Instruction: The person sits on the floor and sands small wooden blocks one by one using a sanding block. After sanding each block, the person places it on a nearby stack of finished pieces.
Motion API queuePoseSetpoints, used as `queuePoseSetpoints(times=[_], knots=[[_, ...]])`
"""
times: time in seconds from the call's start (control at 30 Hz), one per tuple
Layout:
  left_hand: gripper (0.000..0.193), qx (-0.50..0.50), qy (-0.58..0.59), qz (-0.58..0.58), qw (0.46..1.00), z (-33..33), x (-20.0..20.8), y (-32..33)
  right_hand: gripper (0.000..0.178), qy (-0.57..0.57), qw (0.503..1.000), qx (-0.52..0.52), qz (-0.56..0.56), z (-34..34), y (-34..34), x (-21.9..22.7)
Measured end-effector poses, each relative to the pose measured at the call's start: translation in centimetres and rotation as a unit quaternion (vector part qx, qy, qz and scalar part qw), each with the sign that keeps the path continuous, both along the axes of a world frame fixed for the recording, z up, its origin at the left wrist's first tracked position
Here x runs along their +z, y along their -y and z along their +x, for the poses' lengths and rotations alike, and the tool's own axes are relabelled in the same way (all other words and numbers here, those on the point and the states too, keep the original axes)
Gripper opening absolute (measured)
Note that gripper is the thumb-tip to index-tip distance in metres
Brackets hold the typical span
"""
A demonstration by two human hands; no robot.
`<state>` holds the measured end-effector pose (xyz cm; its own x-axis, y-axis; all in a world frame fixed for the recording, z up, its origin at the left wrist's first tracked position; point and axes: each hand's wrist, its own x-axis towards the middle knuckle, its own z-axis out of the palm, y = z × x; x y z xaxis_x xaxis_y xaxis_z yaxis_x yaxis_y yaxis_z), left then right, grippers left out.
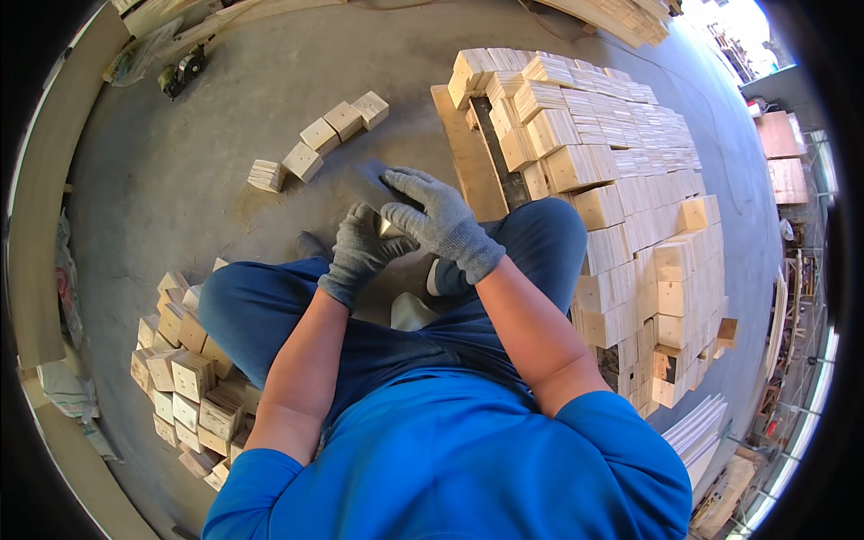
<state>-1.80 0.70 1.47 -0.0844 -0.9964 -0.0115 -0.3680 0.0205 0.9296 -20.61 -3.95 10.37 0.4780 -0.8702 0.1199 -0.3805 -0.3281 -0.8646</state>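
Note:
Both my hands wear grey knit gloves and meet above the floor between my bent knees. My left hand (364, 250) is closed round a small pale wooden block (390, 229), most of it hidden by the gloves. Just above it, my right hand (438, 219) grips a dark grey flat piece (367, 184), smeared by motion; its exact kind I cannot make out. The flat piece lies over the block's far side, though whether they touch is hidden. Ahead on the floor, several wooden blocks (319, 136) form a slanting row.
To my right, a large stack of wooden blocks (621, 193) stands on a wooden pallet (472, 148). Beside my left knee is a loose heap of blocks (193, 373). A green and black power tool (184, 72) lies far left. Long boards (63, 180) line the left side.

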Motion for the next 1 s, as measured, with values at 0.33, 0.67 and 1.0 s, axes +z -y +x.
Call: queuePoseSetpoints(times=[0.33, 0.67, 1.0], knots=[[0.105, 0.033, 0.134, -0.036, 0.990, 0.3, 1.1, -0.8, 0.061, -0.064, 0.993, -0.077, 0.063, -4.5, -1.3, -4.4], [0.090, 0.069, 0.017, -0.080, 0.994, 0.6, 1.0, -0.2, 0.059, -0.014, 0.999, -0.035, 0.024, -0.7, 0.5, -0.5], [0.082, 0.131, -0.073, -0.093, 0.984, 2.9, 1.2, 0.3, 0.052, 0.086, 0.951, -0.183, 0.235, -6.4, 0.6, -8.2]])
